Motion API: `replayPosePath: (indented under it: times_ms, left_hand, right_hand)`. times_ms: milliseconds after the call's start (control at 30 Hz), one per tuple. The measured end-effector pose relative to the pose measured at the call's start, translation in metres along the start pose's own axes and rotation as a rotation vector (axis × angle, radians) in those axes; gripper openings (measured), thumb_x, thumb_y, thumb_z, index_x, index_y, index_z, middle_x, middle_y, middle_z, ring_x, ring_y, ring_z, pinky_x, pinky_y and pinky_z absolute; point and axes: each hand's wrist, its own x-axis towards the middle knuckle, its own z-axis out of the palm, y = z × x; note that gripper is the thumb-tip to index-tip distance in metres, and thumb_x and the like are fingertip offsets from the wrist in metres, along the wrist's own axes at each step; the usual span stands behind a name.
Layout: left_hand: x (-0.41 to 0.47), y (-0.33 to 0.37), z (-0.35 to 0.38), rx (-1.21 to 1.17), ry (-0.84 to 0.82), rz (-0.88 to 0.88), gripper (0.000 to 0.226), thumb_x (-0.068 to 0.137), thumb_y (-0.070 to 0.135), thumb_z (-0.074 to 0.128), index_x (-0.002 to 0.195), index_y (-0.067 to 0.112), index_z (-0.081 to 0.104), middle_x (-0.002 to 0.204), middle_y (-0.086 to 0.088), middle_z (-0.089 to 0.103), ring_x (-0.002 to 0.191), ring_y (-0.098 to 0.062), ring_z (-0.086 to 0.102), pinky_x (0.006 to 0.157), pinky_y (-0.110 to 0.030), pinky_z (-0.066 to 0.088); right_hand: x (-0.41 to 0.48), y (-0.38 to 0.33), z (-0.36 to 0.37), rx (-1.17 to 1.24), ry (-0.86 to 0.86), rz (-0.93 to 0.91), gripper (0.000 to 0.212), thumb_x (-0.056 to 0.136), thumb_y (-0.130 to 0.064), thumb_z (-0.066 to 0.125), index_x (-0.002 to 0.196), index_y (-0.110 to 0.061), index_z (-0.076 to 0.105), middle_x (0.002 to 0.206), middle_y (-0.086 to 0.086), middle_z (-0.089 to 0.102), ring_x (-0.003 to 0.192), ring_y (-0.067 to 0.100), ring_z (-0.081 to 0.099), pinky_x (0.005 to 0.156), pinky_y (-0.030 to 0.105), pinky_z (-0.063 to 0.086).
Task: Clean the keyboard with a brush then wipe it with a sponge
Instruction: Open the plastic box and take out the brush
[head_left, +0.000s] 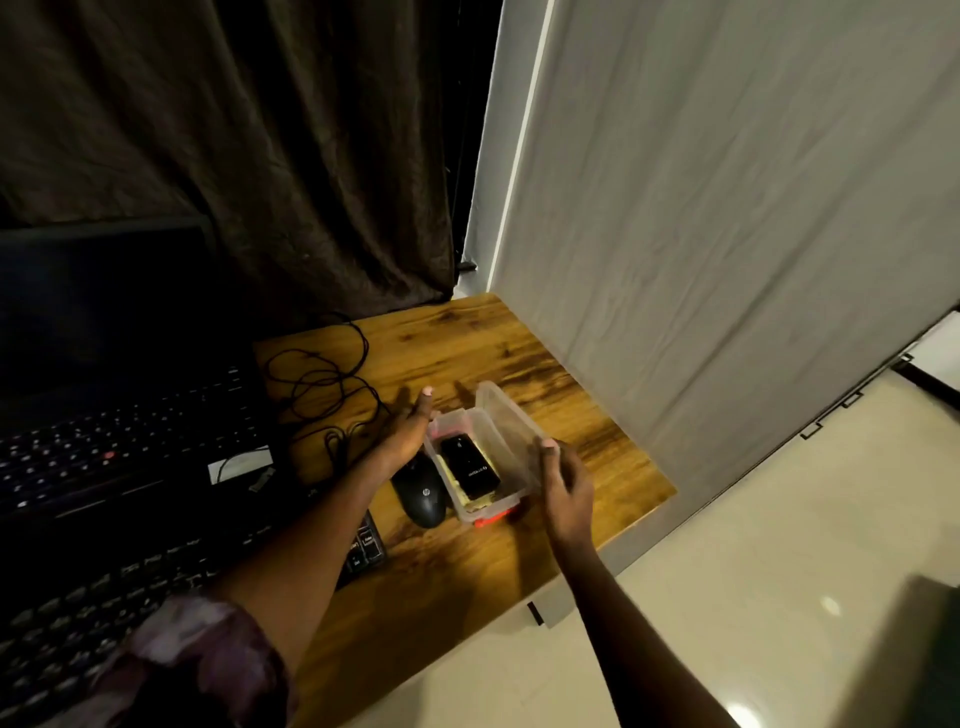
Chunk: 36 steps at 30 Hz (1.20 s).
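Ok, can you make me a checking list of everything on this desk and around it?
surface: wooden table, with bare wood at the far end.
job's things: the clear plastic box is open, with its lid tipped up. Inside is a black item on something yellowish, maybe the sponge. The keyboard is at the near left. No brush can be told apart.
clutter: a black mouse sits left of the box, and a laptop stands at the left.
grippers: the left hand is at the box's left side with fingers straight. The right hand holds the lid's edge.
cables: a black cable lies loosely coiled beyond the mouse.
surroundings: dark curtain, white sheet, pale floor.
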Motion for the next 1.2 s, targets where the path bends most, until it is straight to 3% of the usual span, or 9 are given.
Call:
replayPosePath:
  times_ms: [100, 200, 333, 467, 567, 700, 833, 1000, 1200]
  left_hand:
    - [-0.065, 0.047, -0.003, 0.139, 0.002, 0.095, 0.056, 0.102, 0.06, 0.037, 0.121, 0.019, 0.07, 0.123, -0.001, 0.066, 0.112, -0.018, 0.059, 0.096, -0.027, 0.042]
    - [-0.072, 0.048, 0.004, 0.247, -0.059, 0.22, 0.036, 0.106, 0.024, 0.051, 0.139, 0.012, 0.057, 0.138, -0.004, 0.058, 0.127, -0.022, 0.055, 0.102, -0.028, 0.043]
    - [-0.072, 0.042, 0.006, 0.55, -0.058, 0.367, 0.044, 0.097, 0.014, 0.063, 0.141, 0.02, 0.058, 0.144, -0.002, 0.054, 0.134, -0.023, 0.05, 0.107, -0.022, 0.034]
    - [-0.082, 0.06, 0.008, 1.025, -0.216, 0.388, 0.067, 0.096, 0.028, 0.063, 0.155, 0.037, 0.032, 0.167, 0.005, 0.007, 0.154, -0.025, 0.004, 0.122, -0.041, 0.009]
    - [-0.081, 0.069, 0.015, 1.202, -0.282, 0.36, 0.073, 0.094, 0.02, 0.062, 0.155, 0.042, 0.029, 0.168, 0.006, -0.009, 0.154, -0.025, -0.011, 0.122, -0.047, -0.004]
    - [-0.081, 0.079, 0.027, 1.405, -0.27, 0.483, 0.068, 0.089, 0.006, 0.064, 0.147, 0.039, 0.047, 0.169, 0.002, -0.004, 0.154, -0.028, -0.011, 0.122, -0.05, -0.008]
    - [-0.079, 0.088, 0.032, 1.575, -0.306, 0.668, 0.055, 0.086, 0.012, 0.073, 0.136, 0.031, 0.059, 0.169, -0.002, 0.004, 0.155, -0.029, -0.005, 0.123, -0.049, -0.005]
    - [-0.075, 0.086, 0.019, 1.628, -0.383, 0.797, 0.055, 0.09, 0.025, 0.069, 0.143, 0.03, 0.053, 0.169, -0.001, 0.009, 0.155, -0.025, 0.001, 0.124, -0.047, 0.0]
    - [-0.083, 0.091, 0.008, 1.495, -0.335, 0.884, 0.055, 0.087, 0.038, 0.068, 0.139, 0.025, 0.056, 0.147, -0.004, 0.049, 0.136, -0.024, 0.042, 0.116, -0.042, 0.026]
  right_hand:
    - [0.028, 0.019, -0.014, 0.098, 0.163, 0.242, 0.028, 0.103, -0.032, 0.053, 0.106, -0.012, 0.072, 0.105, 0.01, 0.071, 0.108, 0.032, 0.064, 0.098, 0.054, 0.053]
    - [0.048, 0.036, -0.026, 0.03, 0.209, 0.343, 0.027, 0.102, -0.027, 0.054, 0.103, -0.006, 0.07, 0.107, 0.019, 0.069, 0.107, 0.037, 0.064, 0.1, 0.057, 0.051]
    - [0.058, 0.05, -0.036, -0.32, 0.136, 0.24, 0.03, 0.097, -0.03, 0.056, 0.102, -0.006, 0.073, 0.101, 0.015, 0.072, 0.101, 0.037, 0.066, 0.092, 0.05, 0.053]
    - [0.06, 0.059, -0.041, -0.787, 0.007, 0.148, 0.043, 0.096, -0.045, 0.05, 0.11, -0.012, 0.073, 0.109, 0.016, 0.07, 0.109, 0.036, 0.058, 0.096, 0.042, 0.043]
    - [0.056, 0.057, -0.04, -0.886, 0.052, 0.013, 0.043, 0.098, -0.041, 0.047, 0.112, -0.008, 0.07, 0.117, 0.02, 0.065, 0.113, 0.039, 0.051, 0.097, 0.042, 0.035]
    - [0.046, 0.047, -0.03, -0.833, 0.048, -0.111, 0.066, 0.087, -0.058, 0.029, 0.116, -0.012, 0.066, 0.123, 0.017, 0.061, 0.116, 0.035, 0.05, 0.093, 0.036, 0.035]
    - [0.04, 0.037, -0.024, -0.784, 0.021, -0.173, 0.04, 0.094, -0.041, 0.045, 0.116, -0.013, 0.064, 0.124, 0.015, 0.059, 0.113, 0.033, 0.049, 0.093, 0.043, 0.044]
    - [0.036, 0.033, -0.022, -0.742, 0.002, -0.271, 0.039, 0.094, -0.036, 0.046, 0.114, -0.01, 0.065, 0.118, 0.014, 0.061, 0.108, 0.03, 0.053, 0.09, 0.039, 0.047]
    - [0.037, 0.016, -0.005, -0.668, -0.012, -0.435, 0.027, 0.095, -0.024, 0.049, 0.11, -0.01, 0.066, 0.113, 0.008, 0.065, 0.106, 0.025, 0.053, 0.083, 0.025, 0.035]
